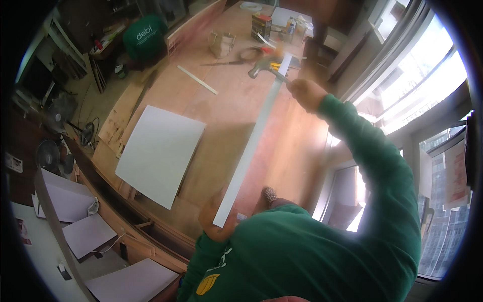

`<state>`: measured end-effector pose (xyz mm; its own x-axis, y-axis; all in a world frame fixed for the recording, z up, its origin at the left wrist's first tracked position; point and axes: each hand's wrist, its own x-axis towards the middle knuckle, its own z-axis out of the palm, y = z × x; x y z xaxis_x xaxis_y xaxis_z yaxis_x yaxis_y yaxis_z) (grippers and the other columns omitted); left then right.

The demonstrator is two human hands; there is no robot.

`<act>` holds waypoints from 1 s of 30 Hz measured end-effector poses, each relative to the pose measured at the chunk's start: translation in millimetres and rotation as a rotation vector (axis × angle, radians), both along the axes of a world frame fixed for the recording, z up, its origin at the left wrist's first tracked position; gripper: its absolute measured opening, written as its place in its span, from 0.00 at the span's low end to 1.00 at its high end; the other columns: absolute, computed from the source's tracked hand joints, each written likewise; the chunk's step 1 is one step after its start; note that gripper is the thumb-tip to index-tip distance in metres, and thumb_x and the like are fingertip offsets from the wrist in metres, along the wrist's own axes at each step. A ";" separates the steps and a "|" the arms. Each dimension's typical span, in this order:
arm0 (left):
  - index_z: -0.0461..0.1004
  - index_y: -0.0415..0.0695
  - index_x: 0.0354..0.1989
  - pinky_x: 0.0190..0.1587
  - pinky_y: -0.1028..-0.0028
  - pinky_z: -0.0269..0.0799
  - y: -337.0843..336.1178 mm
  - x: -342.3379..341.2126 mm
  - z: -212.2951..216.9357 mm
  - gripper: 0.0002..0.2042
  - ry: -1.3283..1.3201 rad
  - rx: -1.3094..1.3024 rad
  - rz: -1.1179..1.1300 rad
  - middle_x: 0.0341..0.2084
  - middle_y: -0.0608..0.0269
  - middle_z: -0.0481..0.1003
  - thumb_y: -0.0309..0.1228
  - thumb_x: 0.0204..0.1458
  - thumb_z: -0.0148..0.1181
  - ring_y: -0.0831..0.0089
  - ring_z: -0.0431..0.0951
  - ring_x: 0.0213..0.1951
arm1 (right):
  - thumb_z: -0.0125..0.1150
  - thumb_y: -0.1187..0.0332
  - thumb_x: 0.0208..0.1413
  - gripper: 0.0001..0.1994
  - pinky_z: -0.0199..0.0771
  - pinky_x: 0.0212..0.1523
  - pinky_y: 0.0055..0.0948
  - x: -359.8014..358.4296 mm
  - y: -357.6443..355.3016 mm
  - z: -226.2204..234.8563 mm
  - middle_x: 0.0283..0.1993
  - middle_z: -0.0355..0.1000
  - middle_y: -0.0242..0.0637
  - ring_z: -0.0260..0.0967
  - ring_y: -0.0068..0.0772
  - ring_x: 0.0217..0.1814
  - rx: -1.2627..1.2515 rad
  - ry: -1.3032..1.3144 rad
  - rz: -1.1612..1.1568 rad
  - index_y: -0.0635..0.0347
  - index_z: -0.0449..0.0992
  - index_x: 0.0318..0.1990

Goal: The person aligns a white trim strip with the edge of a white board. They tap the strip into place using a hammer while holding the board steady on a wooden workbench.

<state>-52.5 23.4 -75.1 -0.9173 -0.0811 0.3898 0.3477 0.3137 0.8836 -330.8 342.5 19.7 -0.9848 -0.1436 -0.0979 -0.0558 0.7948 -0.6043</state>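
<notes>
My right hand (307, 94) is closed round the handle of a claw hammer (260, 66), held over the far part of the wooden table (211, 108). Beneath the hammer runs a long, narrow white strip (254, 141), slanting from near my body toward the far end of the table. At its near end my left hand (214, 219) grips the strip from below, with part of the fingers hidden by it. Something small and yellow (274, 66) shows behind the hammer's handle; its kind is unclear.
A white panel (161, 156) lies to the left, beyond it a shorter pale strip (197, 79). A paper bag (221, 44), a dark box (261, 26) and a bottle (290, 25) stand farther back. Another person in green (145, 38) is at far left. Windows (412, 65) line the right.
</notes>
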 end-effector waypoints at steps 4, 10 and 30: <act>0.79 0.32 0.55 0.48 0.62 0.81 5.3 2.1 11.1 0.19 -0.055 -0.057 0.032 0.49 0.41 0.82 0.25 0.54 0.65 0.50 0.85 0.45 | 0.46 0.52 0.73 0.20 0.67 0.16 0.32 -27.0 5.2 8.7 0.28 0.68 0.33 0.65 0.28 0.20 -0.029 -0.116 -0.085 0.59 0.75 0.38; 0.79 0.33 0.55 0.47 0.62 0.81 3.5 3.0 1.2 0.19 -0.044 0.002 0.045 0.48 0.42 0.82 0.25 0.54 0.67 0.49 0.85 0.45 | 0.48 0.47 0.73 0.23 0.70 0.21 0.35 -68.7 28.1 -10.1 0.25 0.70 0.34 0.66 0.30 0.18 -0.029 -0.057 -0.098 0.60 0.78 0.48; 0.77 0.31 0.55 0.50 0.62 0.80 14.9 2.2 -0.6 0.18 0.154 0.004 0.031 0.49 0.41 0.81 0.23 0.55 0.65 0.51 0.84 0.47 | 0.50 0.49 0.74 0.25 0.50 0.11 0.32 -72.7 65.0 31.0 0.14 0.58 0.27 0.50 0.23 0.08 -0.257 0.022 -0.186 0.60 0.71 0.29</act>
